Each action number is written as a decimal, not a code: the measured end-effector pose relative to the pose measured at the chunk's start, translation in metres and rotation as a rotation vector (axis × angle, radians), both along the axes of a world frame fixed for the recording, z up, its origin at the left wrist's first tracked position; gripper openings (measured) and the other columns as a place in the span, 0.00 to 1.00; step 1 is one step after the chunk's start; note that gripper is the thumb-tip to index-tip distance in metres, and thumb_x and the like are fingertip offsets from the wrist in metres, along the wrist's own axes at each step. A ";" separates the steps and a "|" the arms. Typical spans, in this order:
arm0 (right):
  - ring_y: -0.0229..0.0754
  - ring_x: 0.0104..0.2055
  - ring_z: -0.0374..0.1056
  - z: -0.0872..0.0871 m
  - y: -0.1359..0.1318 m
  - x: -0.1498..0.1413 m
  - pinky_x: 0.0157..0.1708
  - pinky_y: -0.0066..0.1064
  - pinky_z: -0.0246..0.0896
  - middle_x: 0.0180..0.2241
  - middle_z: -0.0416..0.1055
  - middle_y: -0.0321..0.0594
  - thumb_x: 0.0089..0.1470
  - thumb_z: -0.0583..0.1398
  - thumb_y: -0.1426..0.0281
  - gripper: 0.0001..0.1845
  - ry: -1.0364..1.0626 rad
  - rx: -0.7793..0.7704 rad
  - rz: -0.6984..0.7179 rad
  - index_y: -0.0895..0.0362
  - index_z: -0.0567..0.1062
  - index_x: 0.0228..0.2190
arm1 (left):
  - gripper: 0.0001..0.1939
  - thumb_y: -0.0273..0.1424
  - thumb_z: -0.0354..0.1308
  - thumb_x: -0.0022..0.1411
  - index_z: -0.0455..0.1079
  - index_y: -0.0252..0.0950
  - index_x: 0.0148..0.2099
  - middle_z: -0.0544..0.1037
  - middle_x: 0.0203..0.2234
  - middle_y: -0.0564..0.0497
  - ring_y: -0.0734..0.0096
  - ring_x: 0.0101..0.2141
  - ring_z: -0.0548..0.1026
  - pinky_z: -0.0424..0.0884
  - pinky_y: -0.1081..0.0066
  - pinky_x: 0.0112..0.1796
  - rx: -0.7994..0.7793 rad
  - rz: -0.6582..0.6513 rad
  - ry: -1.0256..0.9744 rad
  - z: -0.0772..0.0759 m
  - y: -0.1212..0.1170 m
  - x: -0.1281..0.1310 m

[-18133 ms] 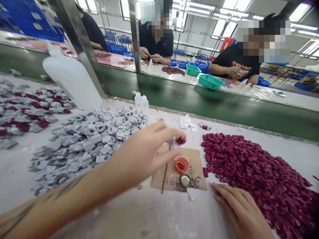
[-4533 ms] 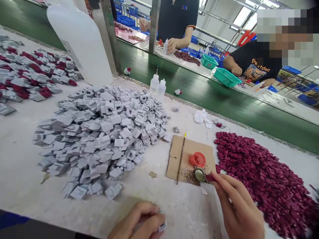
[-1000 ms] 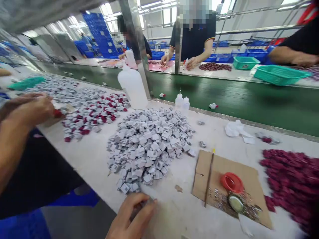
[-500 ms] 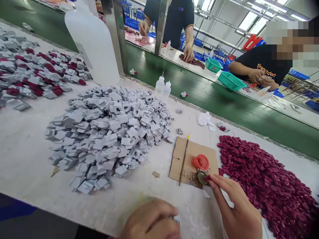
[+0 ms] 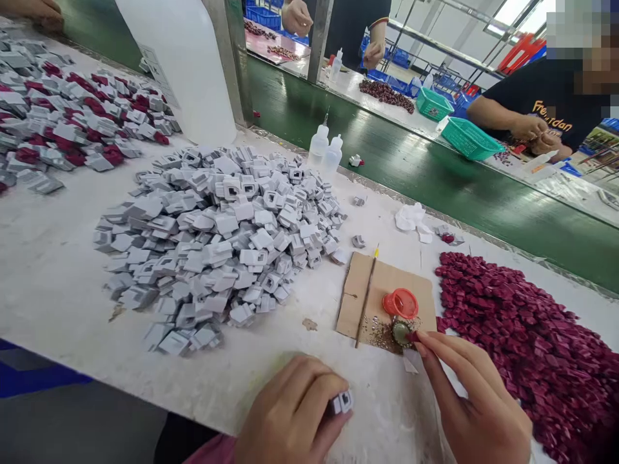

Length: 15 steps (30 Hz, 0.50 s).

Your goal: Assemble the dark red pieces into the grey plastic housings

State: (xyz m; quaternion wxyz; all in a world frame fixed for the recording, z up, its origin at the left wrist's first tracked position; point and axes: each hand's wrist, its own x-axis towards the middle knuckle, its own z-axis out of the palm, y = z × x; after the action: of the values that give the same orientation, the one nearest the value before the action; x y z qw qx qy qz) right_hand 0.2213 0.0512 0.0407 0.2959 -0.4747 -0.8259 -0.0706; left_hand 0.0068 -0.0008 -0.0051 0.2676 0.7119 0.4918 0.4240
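Observation:
My left hand (image 5: 294, 412) is closed around a small grey plastic part (image 5: 342, 402) with a square opening, held low over the near table edge. Between the thumb and fingertips of my right hand (image 5: 476, 393) is a small dark red piece (image 5: 414, 336). That piece is at the rim of a bottle cap (image 5: 402, 332), though I cannot tell whether it touches. The cap sits on a brown cardboard sheet (image 5: 352, 303) next to a red cup (image 5: 400, 303). Along the cardboard's left side lies a thin stick with a yellow tip (image 5: 367, 293).
A heap of grey parts (image 5: 227, 238) fills the middle. Dark red pieces (image 5: 522, 341) are piled at right, mixed parts (image 5: 87, 122) at left. A large white bottle (image 5: 188, 71) and small needle-tipped bottles (image 5: 319, 145) stand before the green conveyor (image 5: 411, 154). Co-workers sit across it.
The view has shifted slightly. My left hand has come up further into view, exposing the grey part. My right hand remains by the bottle cap with the red piece.

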 end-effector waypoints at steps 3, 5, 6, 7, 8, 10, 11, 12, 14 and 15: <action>0.39 0.42 0.66 -0.002 0.002 0.000 0.48 0.30 0.60 0.39 0.70 0.44 0.58 0.58 0.79 0.08 -0.018 -0.037 0.032 0.62 0.74 0.40 | 0.05 0.23 0.58 0.61 0.67 0.37 0.39 0.75 0.33 0.51 0.68 0.35 0.72 0.69 0.72 0.37 -0.003 -0.022 -0.034 0.004 0.004 0.001; 0.40 0.42 0.66 -0.001 0.002 -0.001 0.48 0.32 0.60 0.39 0.70 0.45 0.58 0.58 0.79 0.08 -0.027 -0.048 0.053 0.63 0.74 0.40 | 0.05 0.23 0.58 0.61 0.68 0.36 0.39 0.75 0.33 0.51 0.68 0.35 0.72 0.69 0.71 0.37 0.011 -0.028 -0.049 0.005 0.005 0.001; 0.40 0.43 0.66 0.000 0.002 -0.001 0.48 0.32 0.60 0.40 0.70 0.44 0.58 0.58 0.80 0.08 -0.022 -0.043 0.048 0.63 0.74 0.40 | 0.05 0.23 0.58 0.61 0.68 0.36 0.39 0.76 0.33 0.51 0.68 0.35 0.72 0.70 0.71 0.38 0.016 -0.028 -0.056 0.004 0.006 0.002; 0.40 0.42 0.67 0.002 0.000 -0.002 0.48 0.32 0.60 0.40 0.70 0.44 0.58 0.58 0.80 0.09 -0.014 -0.036 0.032 0.62 0.74 0.41 | 0.05 0.23 0.58 0.61 0.68 0.36 0.39 0.76 0.32 0.51 0.68 0.34 0.72 0.70 0.70 0.37 0.024 -0.026 -0.064 0.004 0.006 0.002; 0.40 0.42 0.67 0.003 -0.003 -0.002 0.48 0.33 0.60 0.40 0.70 0.44 0.57 0.59 0.80 0.09 0.005 -0.030 0.009 0.62 0.74 0.41 | 0.05 0.23 0.59 0.61 0.68 0.36 0.39 0.76 0.31 0.51 0.67 0.34 0.72 0.70 0.70 0.37 0.033 -0.022 -0.070 0.003 0.006 0.002; 0.40 0.41 0.68 0.005 -0.010 -0.002 0.45 0.32 0.62 0.40 0.71 0.44 0.55 0.61 0.80 0.11 0.065 -0.030 -0.011 0.61 0.74 0.41 | 0.04 0.24 0.59 0.61 0.67 0.35 0.39 0.76 0.30 0.50 0.67 0.33 0.72 0.71 0.70 0.36 0.037 -0.013 -0.082 0.001 0.005 0.001; 0.39 0.40 0.68 0.004 -0.013 -0.002 0.43 0.30 0.63 0.39 0.71 0.43 0.55 0.61 0.80 0.11 0.096 -0.032 0.005 0.61 0.73 0.41 | 0.04 0.24 0.60 0.60 0.67 0.35 0.38 0.76 0.30 0.50 0.67 0.33 0.72 0.71 0.70 0.36 0.033 -0.009 -0.090 0.000 0.005 0.001; 0.37 0.38 0.68 0.003 -0.017 -0.002 0.40 0.28 0.64 0.37 0.71 0.42 0.55 0.61 0.79 0.10 0.126 -0.037 0.047 0.61 0.73 0.40 | 0.04 0.24 0.60 0.60 0.67 0.35 0.38 0.76 0.29 0.50 0.67 0.33 0.72 0.72 0.70 0.36 0.032 -0.002 -0.096 0.000 0.004 0.000; 0.34 0.34 0.69 -0.001 -0.023 -0.004 0.36 0.23 0.66 0.32 0.71 0.38 0.57 0.60 0.77 0.06 0.160 -0.079 0.187 0.59 0.73 0.38 | 0.04 0.23 0.59 0.60 0.68 0.35 0.38 0.76 0.29 0.50 0.67 0.32 0.72 0.72 0.70 0.35 0.023 0.008 -0.101 0.000 0.004 0.000; 0.33 0.32 0.70 -0.004 -0.026 -0.006 0.34 0.22 0.66 0.31 0.72 0.36 0.57 0.59 0.76 0.06 0.169 -0.118 0.255 0.58 0.73 0.38 | 0.04 0.23 0.59 0.61 0.68 0.35 0.38 0.76 0.29 0.50 0.67 0.32 0.73 0.72 0.70 0.35 0.020 0.013 -0.103 0.001 0.004 0.001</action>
State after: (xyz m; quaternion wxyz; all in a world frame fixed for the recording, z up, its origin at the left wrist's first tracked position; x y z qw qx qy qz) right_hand 0.2157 0.0252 0.0367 0.3424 -0.3867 -0.8545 0.0562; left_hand 0.0074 0.0033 -0.0044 0.2826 0.6884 0.4779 0.4667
